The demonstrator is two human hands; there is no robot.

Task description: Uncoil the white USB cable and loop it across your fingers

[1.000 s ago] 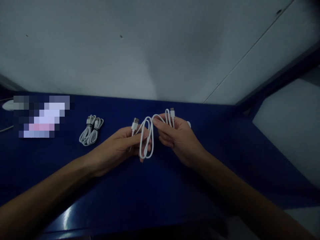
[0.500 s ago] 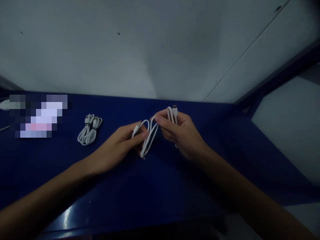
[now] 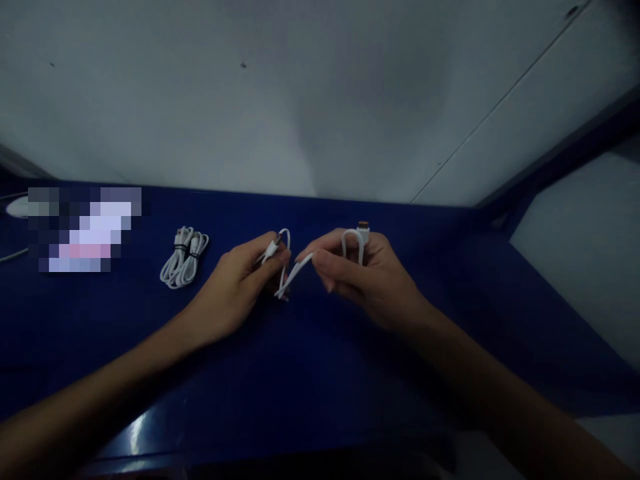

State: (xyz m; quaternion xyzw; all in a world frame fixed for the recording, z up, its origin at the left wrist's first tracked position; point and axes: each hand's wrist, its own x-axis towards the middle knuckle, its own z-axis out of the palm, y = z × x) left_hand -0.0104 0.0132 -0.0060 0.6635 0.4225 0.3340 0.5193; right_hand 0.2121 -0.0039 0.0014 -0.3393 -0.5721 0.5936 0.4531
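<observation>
- White cable, head view; loosely looped, held up between both hands above the blue table, mid-scene; slack strands cross the gap between the hands, dipping lower by the left one.
- Left hand: fingers closed, thumb pressed down; has hold of the cable near one end; metal-tipped left plug pokes up past the thumb, slanting far and right; narrow loop rises beside the fingertips and drops below them.
- Right hand: fingers curled, thumb against the index finger, cable pinched between; right plug stands up out of the grip, metal end to the far side; small cable arch just left of that plug; how much more cable sits inside the fingers, cannot tell.
- Hands near each other, not touching.
- Left bundle and right bundle: white coiled cables on the table, left of the left hand and apart from it; side by side, touching; black tie around each.
- Far left: pixelated patch, content unreadable; white rounded object at its left, partly covered; thin white cord nearer.
- Far side: grey wall, diagonal seam at right.
</observation>
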